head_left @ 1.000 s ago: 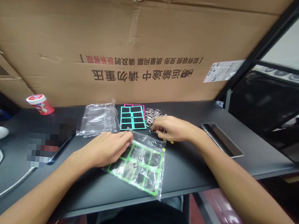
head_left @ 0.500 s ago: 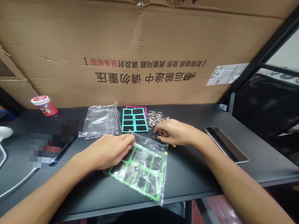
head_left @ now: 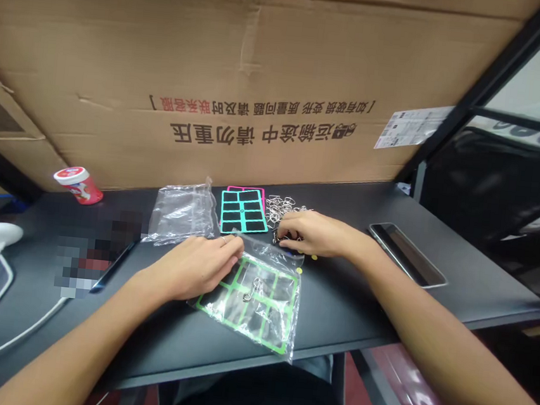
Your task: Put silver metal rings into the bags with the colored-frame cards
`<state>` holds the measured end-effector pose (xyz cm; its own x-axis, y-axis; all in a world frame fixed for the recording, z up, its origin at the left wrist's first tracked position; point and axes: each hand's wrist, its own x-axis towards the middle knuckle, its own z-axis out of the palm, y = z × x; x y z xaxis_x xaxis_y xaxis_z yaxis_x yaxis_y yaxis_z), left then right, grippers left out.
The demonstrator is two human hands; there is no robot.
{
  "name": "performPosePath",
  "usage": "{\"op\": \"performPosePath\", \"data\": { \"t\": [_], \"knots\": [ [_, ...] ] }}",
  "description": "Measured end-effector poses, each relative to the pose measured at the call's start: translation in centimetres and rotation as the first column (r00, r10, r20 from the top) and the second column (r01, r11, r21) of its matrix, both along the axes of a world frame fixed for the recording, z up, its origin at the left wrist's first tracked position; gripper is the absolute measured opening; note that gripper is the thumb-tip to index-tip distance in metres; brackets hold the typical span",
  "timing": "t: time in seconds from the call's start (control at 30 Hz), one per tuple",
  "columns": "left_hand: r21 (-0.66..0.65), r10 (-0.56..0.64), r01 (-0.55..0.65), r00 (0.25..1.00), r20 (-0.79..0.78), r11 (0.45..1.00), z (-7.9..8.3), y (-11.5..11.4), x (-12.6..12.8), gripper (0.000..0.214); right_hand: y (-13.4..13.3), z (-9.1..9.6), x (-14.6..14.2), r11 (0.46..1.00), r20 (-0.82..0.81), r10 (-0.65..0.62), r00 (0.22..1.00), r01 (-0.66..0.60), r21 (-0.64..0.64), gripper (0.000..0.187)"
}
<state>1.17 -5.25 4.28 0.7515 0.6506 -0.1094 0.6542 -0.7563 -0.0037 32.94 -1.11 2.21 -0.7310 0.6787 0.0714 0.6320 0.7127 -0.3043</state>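
Observation:
My left hand (head_left: 207, 263) is closed at the upper left edge of a clear plastic bag (head_left: 265, 253), thumb and fingers pinching it. A green-framed card with black rectangles (head_left: 235, 314) lies flat in this bag. On top of the card shows a silver wire ring piece (head_left: 252, 290); whether it lies inside the bag I cannot tell. My right hand (head_left: 308, 233) has its fingers curled down at the front of a pile of silver wire rings (head_left: 279, 208). Some rings show at its fingertips. How many it grips is hidden.
Behind the bag lie a turquoise-framed card (head_left: 243, 211) and a pink-framed one (head_left: 259, 192). Another clear bag (head_left: 183, 213) lies left of them. Also on the desk are a red tub (head_left: 79, 185), a phone-like slab (head_left: 407, 254) and a white cable (head_left: 12, 346). Cardboard (head_left: 137, 37) stands behind.
My right hand's fingers have shifted slightly among the wire rings, staying by the pile. My left hand keeps its place on the bag. The view has tilted a little.

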Motion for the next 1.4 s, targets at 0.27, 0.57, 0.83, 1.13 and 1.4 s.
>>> {"op": "performPosePath", "data": {
  "t": [0.27, 0.57, 0.83, 1.13, 1.4],
  "knots": [
    [0.031, -0.030, 0.029, 0.999, 0.019, 0.999, -0.3, 0.0, -0.2, 0.024, -0.1, -0.3, -0.2, 0.999, 0.040, 0.003, 0.999, -0.005, 0.039, 0.011],
    [0.048, -0.043, 0.042, 0.998, 0.034, 0.998, -0.4, 0.0, -0.2, 0.024, -0.3, -0.6, -0.6, 0.998, 0.026, -0.041, 0.999, 0.040, 0.040, 0.009],
    [0.023, -0.033, 0.032, 0.998, 0.045, 0.999, -0.3, 0.0, -0.2, 0.025, -0.3, 0.1, -0.2, 0.985, -0.352, -0.166, 0.921, 0.168, -0.026, 0.010],
    [-0.004, -0.020, 0.020, 0.999, 0.041, 1.000, 0.2, -0.2, -0.2, 0.028, -2.6, 1.0, -3.3, 0.869, -0.516, -0.100, 0.851, -0.177, -0.462, 0.027],
    [0.015, -0.043, 0.042, 0.998, 0.050, 0.999, 0.1, -0.3, -0.1, 0.028, -0.9, 0.8, -0.5, 0.996, -0.274, -0.081, 0.958, 0.069, -0.052, 0.024]
  ]
}}
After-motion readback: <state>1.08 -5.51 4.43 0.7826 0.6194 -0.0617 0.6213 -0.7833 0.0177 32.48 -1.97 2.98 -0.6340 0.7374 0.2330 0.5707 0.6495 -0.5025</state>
